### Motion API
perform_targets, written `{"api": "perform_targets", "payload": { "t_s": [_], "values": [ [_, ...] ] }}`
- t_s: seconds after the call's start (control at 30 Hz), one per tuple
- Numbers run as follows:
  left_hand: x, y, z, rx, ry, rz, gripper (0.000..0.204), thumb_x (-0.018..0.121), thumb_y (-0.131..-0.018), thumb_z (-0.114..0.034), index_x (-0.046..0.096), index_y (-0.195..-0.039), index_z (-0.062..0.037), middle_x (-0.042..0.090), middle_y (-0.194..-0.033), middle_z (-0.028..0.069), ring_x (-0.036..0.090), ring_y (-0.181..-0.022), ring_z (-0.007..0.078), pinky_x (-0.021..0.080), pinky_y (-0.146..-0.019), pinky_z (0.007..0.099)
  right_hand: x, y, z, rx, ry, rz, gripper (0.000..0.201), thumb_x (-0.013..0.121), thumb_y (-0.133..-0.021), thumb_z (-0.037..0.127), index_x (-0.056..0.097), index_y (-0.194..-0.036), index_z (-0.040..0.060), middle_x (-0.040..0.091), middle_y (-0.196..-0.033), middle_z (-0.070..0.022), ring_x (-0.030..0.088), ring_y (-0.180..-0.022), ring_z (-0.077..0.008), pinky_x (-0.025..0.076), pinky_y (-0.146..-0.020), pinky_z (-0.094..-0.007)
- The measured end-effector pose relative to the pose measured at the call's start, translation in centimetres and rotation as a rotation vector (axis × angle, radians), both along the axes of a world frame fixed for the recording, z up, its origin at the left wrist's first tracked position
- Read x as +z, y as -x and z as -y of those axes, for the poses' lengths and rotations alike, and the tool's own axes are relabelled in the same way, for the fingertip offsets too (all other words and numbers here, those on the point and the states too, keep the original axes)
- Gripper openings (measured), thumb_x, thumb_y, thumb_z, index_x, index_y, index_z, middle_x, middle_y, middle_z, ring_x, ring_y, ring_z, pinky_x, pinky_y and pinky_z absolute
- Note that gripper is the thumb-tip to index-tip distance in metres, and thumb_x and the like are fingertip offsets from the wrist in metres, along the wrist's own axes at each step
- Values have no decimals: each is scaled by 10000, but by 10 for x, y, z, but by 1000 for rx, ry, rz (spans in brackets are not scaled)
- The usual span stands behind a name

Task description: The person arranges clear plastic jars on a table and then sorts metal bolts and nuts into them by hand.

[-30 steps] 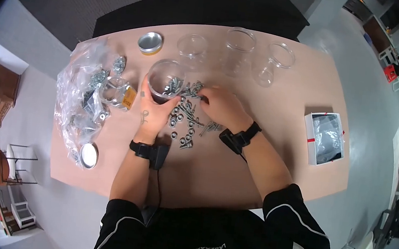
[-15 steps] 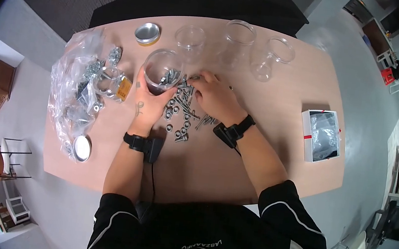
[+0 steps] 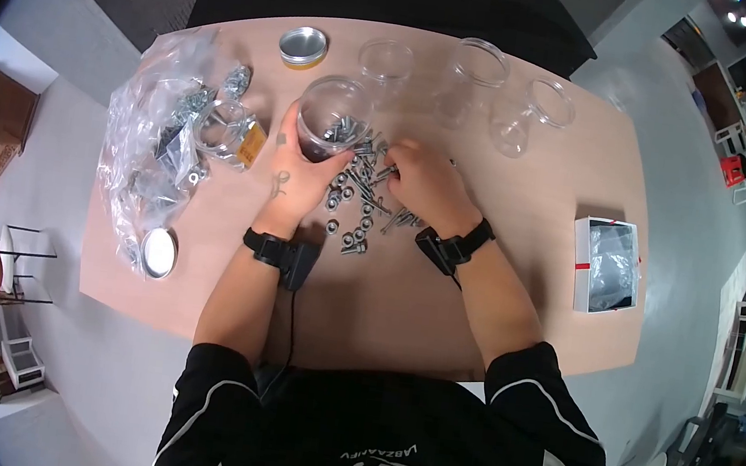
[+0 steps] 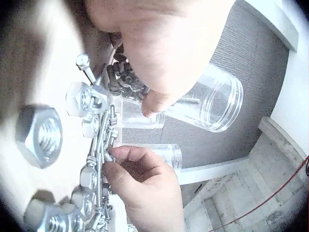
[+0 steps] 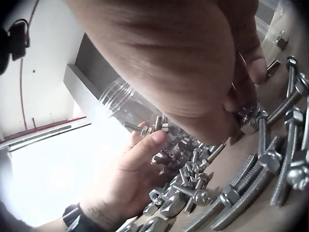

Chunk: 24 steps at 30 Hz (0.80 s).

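Observation:
My left hand (image 3: 300, 182) grips a clear plastic jar (image 3: 340, 82), thumb on the near side. Inside the jar lie several metal bolts (image 3: 344, 129). Right beside it, a loose pile of bolts (image 3: 361, 176) and hex nuts (image 3: 365, 223) spreads over the table. My right hand (image 3: 430, 184) is low over the right side of this pile. In the right wrist view its bent fingers pinch a bolt (image 5: 248, 118) by the hex end, partly hidden by the palm. The left wrist view shows thumb and forefinger (image 4: 130, 154) close together at the bolts.
To the left lies a big clear bag (image 3: 134, 166) of hardware, with a yellow-labelled jar (image 3: 249, 145) beside it. One lid (image 3: 303, 41) is at the back, another lid (image 3: 159, 251) at the near left. Clear jars (image 3: 485, 44) stand along the back; a white box (image 3: 582, 263) is at right.
My right hand first moved in toward the jar, then back down and right to the bolts. The left hand keeps its hold on the jar. The head view has shifted slightly.

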<state>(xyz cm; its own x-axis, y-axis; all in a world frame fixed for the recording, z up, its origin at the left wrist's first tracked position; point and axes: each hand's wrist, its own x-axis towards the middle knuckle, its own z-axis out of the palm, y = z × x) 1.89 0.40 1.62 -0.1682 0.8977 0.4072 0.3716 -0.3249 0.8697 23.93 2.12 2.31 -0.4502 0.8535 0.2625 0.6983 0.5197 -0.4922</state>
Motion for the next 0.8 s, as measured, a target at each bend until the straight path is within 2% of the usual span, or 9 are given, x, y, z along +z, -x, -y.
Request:
{"api": "perform_targets", "payload": {
  "t_s": [0.2,0.3,0.4,0.47,0.5,0.57,0.6,0.73,0.8],
  "values": [
    [-4,3,-3,-21,9,7,1011,920,-732,-15,370,-1580,-34,563,-1435,176,596,-1309,274,509,-1091,379,13,-2,4,-54,95,50,141,699,-806,115,681,-930,51,701,-1012,-137,690,-984,-390,566,-845,-496],
    [1,2,-2,-56,43,73,970,926,-742,-42,400,-1556,-19,517,-1508,182,545,-1382,289,464,-1155,396,21,-9,5,-57,166,164,168,715,-798,131,676,-936,43,702,-1020,-155,687,-987,-399,562,-842,-499],
    [-5,4,-4,-49,26,60,961,927,-744,-49,404,-1551,-22,521,-1500,177,547,-1378,288,457,-1159,387,21,-14,3,-39,185,234,194,723,-799,147,671,-950,38,706,-1022,-165,685,-991,-402,561,-836,-495],
    [-5,3,-5,-31,6,29,986,921,-732,-29,391,-1563,-27,536,-1466,184,571,-1343,291,486,-1120,392,27,-12,3,-105,175,80,195,725,-813,150,672,-965,40,712,-1015,-162,686,-987,-396,562,-832,-487],
    [-4,4,-5,-18,-14,-5,1011,916,-720,-8,378,-1576,-32,551,-1433,191,594,-1308,295,514,-1081,396,25,-10,1,-100,174,82,195,725,-813,150,672,-965,40,712,-1015,-162,686,-987,-396,562,-832,-487],
    [-3,4,-4,-32,18,25,985,919,-734,-27,389,-1565,-31,538,-1464,184,571,-1343,289,487,-1115,390,17,-6,-4,-100,53,-3,168,730,-848,112,662,-972,22,703,-947,-152,684,-881,-370,549,-789,-464],
    [-3,5,-4,-52,49,54,960,923,-748,-46,400,-1553,-31,526,-1496,178,548,-1378,284,460,-1148,383,14,-5,-5,-98,53,-2,168,730,-848,112,662,-972,22,703,-947,-152,684,-881,-370,549,-789,-464],
    [-6,4,-5,-75,28,94,969,922,-748,-42,393,-1559,-32,526,-1494,178,549,-1378,283,467,-1141,384,5,-1,-5,-40,-11,-53,148,701,-875,79,705,-1017,36,707,-1021,-144,685,-971,-369,559,-849,-468],
    [-5,3,-6,-47,-25,58,1019,924,-711,-9,382,-1573,-28,548,-1416,197,590,-1311,303,517,-1077,395,1,-2,-6,-37,-31,-27,151,688,-880,76,722,-1024,50,710,-1069,-136,684,-1024,-371,564,-885,-478]
  ]
}}
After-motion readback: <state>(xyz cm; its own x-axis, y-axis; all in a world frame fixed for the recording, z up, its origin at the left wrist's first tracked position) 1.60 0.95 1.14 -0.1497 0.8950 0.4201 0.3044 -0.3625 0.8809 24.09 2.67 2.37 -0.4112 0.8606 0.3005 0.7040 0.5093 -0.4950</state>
